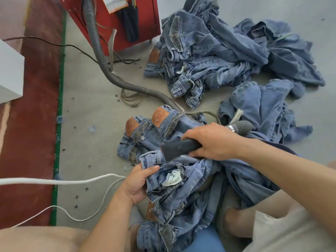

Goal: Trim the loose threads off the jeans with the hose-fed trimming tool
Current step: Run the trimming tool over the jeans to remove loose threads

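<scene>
Fingers first: your right hand [212,140] is curled tight around the dark handle of the trimming tool [180,147], and the thumb and fingers of your left hand [137,182] pinch a bunched fold of the jeans [181,186] that lie across your lap. Now the big things. A large pile of jeans [218,51] sits far from you on the grey floor [87,106], with a smaller heap [263,110] to its right, and a few folded pairs [145,131] rest close in front of you with their brown patches up. You can't tell from here which pile is done and which still waits — but there is a lot of denim around, so it looks like much work is left. The pair in your lap is the one in hand, and no loose threads show clearly on it. A long ribbed grey hose [98,51] runs from the red machine [116,19] across the floor, goes under the folded pairs, and its end comes out just behind your right hand. The tool lies almost flat, its long side going from right to left — the wide dark mouth points left and a bit down, right over the waistband edge your left hand holds up. Mouth and cloth look very close, maybe touching. A small white pocket lining [172,178] pokes out of the bunch.
</scene>
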`<state>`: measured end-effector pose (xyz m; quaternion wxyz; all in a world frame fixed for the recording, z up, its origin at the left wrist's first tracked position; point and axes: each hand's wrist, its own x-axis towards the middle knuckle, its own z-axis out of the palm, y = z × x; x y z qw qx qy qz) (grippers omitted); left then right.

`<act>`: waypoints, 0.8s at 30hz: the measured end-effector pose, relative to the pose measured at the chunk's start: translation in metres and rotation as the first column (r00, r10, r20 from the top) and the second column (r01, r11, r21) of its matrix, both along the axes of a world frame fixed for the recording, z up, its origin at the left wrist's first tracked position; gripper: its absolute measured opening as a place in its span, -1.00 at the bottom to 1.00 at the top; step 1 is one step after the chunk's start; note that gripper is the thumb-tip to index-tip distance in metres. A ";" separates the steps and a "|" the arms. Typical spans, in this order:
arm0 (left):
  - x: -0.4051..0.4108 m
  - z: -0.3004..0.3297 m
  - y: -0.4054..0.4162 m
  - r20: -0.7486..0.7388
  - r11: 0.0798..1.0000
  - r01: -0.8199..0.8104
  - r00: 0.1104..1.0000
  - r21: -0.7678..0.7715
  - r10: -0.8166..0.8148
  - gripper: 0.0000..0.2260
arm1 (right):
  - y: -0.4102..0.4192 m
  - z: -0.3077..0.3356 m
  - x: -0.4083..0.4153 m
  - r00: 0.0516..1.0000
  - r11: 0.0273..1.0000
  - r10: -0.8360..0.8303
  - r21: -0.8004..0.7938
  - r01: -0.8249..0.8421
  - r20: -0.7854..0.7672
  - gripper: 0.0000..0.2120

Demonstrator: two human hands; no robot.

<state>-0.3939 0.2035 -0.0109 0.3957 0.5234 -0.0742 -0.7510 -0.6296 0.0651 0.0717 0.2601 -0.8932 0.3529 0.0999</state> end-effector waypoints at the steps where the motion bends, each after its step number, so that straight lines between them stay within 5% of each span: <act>1: 0.001 0.001 0.000 -0.007 1.000 0.004 1.000 0.006 -0.004 -0.61 | -0.006 0.002 0.000 0.997 0.998 -0.057 0.001 0.057 0.053 -0.68; 5: 0.001 0.008 -0.002 -0.159 0.999 0.008 0.987 0.048 0.000 -0.64 | -0.036 0.018 -0.022 0.985 0.985 -0.174 0.003 0.174 -0.012 -0.69; 9: -0.006 0.014 -0.008 -0.305 1.000 -0.027 0.952 0.016 0.031 -0.41 | -0.019 0.014 -0.013 0.990 0.999 -0.011 0.029 0.015 -0.142 -0.69; 13: -0.013 0.013 -0.009 -0.369 0.998 -0.053 0.927 0.037 0.063 -0.18 | 0.008 0.007 0.009 0.997 0.997 0.077 0.015 -0.077 -0.026 -0.63; 17: -0.010 0.010 -0.011 -0.296 0.998 -0.013 0.955 0.064 0.031 -0.16 | -0.011 0.017 -0.003 0.993 0.996 -0.088 0.018 0.087 0.077 -0.70; 20: -0.011 0.010 -0.009 -0.249 0.995 0.012 0.969 0.097 0.013 -0.28 | -0.032 0.026 -0.022 0.962 0.970 -0.243 0.030 0.241 0.127 -0.74; 24: -0.015 -0.001 -0.011 -0.036 0.991 -0.044 0.998 0.125 0.049 -0.76 | -0.043 0.025 -0.038 0.952 0.961 -0.276 0.031 0.275 0.134 -0.70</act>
